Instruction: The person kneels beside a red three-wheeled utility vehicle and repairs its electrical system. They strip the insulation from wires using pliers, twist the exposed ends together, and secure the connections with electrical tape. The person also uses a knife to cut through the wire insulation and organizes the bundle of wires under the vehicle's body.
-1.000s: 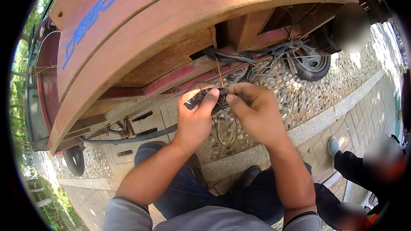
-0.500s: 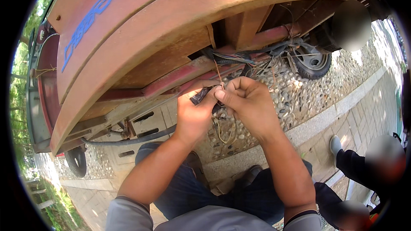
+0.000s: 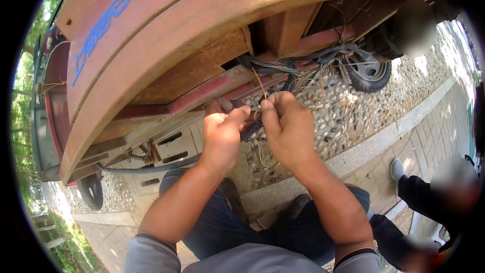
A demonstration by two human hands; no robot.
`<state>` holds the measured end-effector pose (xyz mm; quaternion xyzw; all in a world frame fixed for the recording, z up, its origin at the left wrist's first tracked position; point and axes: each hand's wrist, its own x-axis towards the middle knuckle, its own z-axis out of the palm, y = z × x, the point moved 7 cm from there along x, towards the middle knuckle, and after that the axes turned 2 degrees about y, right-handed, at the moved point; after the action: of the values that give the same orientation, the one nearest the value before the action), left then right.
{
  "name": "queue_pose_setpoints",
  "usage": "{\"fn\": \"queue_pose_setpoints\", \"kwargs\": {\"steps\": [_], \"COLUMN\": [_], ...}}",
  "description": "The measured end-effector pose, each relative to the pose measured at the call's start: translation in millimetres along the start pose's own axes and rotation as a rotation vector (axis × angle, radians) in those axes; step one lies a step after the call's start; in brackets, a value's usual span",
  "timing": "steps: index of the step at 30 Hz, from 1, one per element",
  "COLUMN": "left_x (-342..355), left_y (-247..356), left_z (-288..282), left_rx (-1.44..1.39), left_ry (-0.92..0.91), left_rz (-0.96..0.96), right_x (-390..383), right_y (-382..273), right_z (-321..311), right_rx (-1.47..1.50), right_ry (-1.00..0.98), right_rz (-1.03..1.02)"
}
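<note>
My left hand [image 3: 222, 129] is curled closed at the middle, holding something I cannot make out among dark material. Beside it, my right hand [image 3: 288, 126] pinches a thin orange wire [image 3: 260, 83] that runs up toward a bundle of cables [image 3: 275, 65] under the rusty orange-red vehicle body [image 3: 192, 35]. A dark piece [image 3: 250, 131] shows below and between my fingers, partly hidden. A pale loop of wire [image 3: 262, 157] hangs beneath my hands.
A black wheel [image 3: 366, 83] stands at right, another [image 3: 93, 194] at lower left. Pebbled paving [image 3: 343, 116] lies below the vehicle, beside a grey curb [image 3: 384, 134]. A grey hose [image 3: 146, 170] runs leftward. Another person's dark-trousered leg [image 3: 419, 194] is at lower right.
Both hands have shifted slightly left. My right hand's pinch rose onto the orange wire. The black piece that showed in my left hand is now mostly hidden below my fingers.
</note>
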<state>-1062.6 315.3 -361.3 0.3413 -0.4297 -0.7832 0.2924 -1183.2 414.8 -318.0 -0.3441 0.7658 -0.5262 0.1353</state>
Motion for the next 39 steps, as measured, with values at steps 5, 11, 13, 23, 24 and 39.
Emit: {"fn": "queue_pose_setpoints", "kwargs": {"steps": [5,11,13,23,24,39], "left_x": [-6,-5,-3,3,3,0], "left_y": [11,6,5,2,2,11], "left_z": [21,31,32,30,31,35], "left_rx": [0.184,0.174,0.144,0.105,0.096,0.244], "left_ry": [-0.025,-0.146,-0.153,-0.186,-0.187,-0.219], "left_rz": [0.032,-0.089,-0.08,-0.037,-0.035,-0.002], "right_x": [4,7,9,13,12,10], "right_y": [-1,-5,-5,-11,-9,-10], "right_z": [-11,-15,-17,-32,-29,-30], "right_rx": [0.358,0.461,0.417,0.148,0.171,0.078], "right_ry": [-0.175,-0.375,-0.376,-0.296,-0.322,-0.366], "right_rz": [0.248,0.35,0.327,0.181,0.168,0.133]}}
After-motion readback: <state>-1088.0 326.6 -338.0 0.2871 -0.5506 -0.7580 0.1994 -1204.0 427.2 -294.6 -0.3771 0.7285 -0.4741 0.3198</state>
